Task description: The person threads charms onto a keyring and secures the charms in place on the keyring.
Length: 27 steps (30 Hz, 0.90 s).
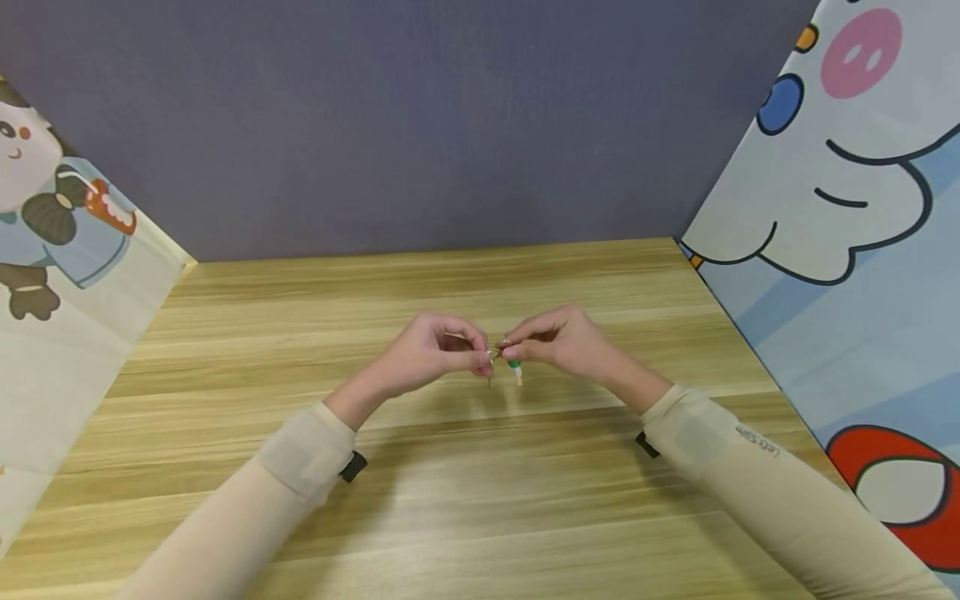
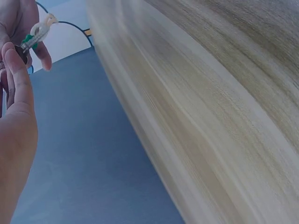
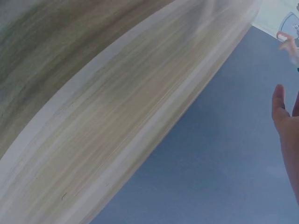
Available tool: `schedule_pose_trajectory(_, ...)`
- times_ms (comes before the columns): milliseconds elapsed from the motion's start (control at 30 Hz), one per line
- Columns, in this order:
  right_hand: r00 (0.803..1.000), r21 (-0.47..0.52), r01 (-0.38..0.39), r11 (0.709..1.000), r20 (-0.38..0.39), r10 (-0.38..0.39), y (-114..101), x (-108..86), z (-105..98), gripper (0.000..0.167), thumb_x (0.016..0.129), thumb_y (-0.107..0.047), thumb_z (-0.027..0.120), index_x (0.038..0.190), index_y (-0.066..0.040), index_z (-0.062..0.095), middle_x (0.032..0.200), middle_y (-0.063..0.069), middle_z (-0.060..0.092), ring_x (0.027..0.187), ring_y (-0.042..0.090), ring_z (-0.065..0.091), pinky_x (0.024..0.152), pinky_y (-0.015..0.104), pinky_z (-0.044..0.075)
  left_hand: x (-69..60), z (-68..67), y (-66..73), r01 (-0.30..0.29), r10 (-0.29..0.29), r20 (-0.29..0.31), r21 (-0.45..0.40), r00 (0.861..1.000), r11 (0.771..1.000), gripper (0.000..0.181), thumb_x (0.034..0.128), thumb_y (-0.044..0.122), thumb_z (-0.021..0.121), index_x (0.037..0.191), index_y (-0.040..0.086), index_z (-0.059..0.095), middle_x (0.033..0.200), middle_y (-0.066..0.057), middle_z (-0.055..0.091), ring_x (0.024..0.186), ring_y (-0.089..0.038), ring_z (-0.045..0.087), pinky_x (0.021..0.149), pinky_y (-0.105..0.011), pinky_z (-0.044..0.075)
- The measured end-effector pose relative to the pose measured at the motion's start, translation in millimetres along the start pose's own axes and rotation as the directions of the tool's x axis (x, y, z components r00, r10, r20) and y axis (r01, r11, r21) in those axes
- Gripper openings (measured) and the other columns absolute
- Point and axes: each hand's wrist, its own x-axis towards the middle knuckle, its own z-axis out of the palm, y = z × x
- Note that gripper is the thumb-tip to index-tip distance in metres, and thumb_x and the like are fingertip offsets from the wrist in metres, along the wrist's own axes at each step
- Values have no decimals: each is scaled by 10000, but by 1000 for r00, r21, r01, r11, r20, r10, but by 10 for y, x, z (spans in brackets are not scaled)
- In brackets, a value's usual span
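Over the middle of the wooden table, my two hands meet almost fingertip to fingertip. My left hand (image 1: 438,354) pinches a small silvery metal piece (image 1: 491,364) between thumb and fingers; its thin end hangs below them, and its exact kind is too small to tell. The right hand (image 1: 562,340) pinches the ring end of a keychain, from which a green and white charm (image 1: 517,372) dangles. In the left wrist view the charm (image 2: 41,32) shows a green part and a pale, clear part. The right wrist view catches only part of the right hand (image 3: 288,126) and the charm's blurred pale end.
The wooden tabletop (image 1: 480,500) has light and dark grain. A dark grey-blue panel (image 1: 435,125) stands along its far edge. Panels with cartoon prints flank it at left (image 1: 97,275) and right (image 1: 810,217).
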Motion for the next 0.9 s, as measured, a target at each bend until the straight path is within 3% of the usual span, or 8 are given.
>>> schedule_pose_trajectory(167,1000,-16,26,1000,16,-26,-5,-15,32,111,948,-103,806,1041,-55,846,1017,118,832,852,133,783,757,291,627,-6,-1,3,-5,5,6,-23,1000,1000,50,996,46,726,979,-1,731,1154,-166,725,949,-237,789,941,-421,640)
schedule_pose_trajectory(267,998,-17,52,998,17,-52,-7,-24,51,107,953,-104,802,1038,-59,847,1010,121,831,837,137,780,730,294,620,-12,7,6,-14,14,14,-43,1000,999,55,1001,50,722,993,-3,733,1151,-139,721,960,-254,790,947,-429,638)
schedule_pose_trajectory(433,996,-40,83,996,-17,-83,6,-34,82,99,949,-129,812,1027,-87,855,1019,90,834,873,136,782,770,344,639,-22,6,-6,-49,52,40,-63,998,997,130,1027,56,685,1054,-59,740,1157,-171,719,986,-293,782,956,-462,634)
schedule_pose_trajectory(600,993,-54,105,993,-46,-108,19,-47,112,87,942,-144,822,1015,-117,862,1015,52,836,887,139,774,772,312,627,-31,-4,-25,-72,75,53,-57,996,996,194,1052,31,629,1110,-115,742,1178,-198,704,992,-260,769,966,-492,626)
schedule_pose_trajectory(767,991,-18,126,992,-43,-127,16,-59,136,91,943,-110,813,1018,-85,858,1017,86,833,864,138,766,747,330,630,-32,3,-21,-104,106,68,-25,992,994,169,1057,21,619,1072,-80,754,1185,-192,698,983,-210,753,948,-415,636)
schedule_pose_trajectory(900,989,-15,147,989,-30,-147,10,-52,140,95,946,-88,804,1021,-55,853,1023,120,829,835,125,747,725,304,618,-42,17,3,-163,157,84,80,984,983,128,1060,17,612,1019,-24,726,1172,-174,690,987,-198,738,940,-367,635)
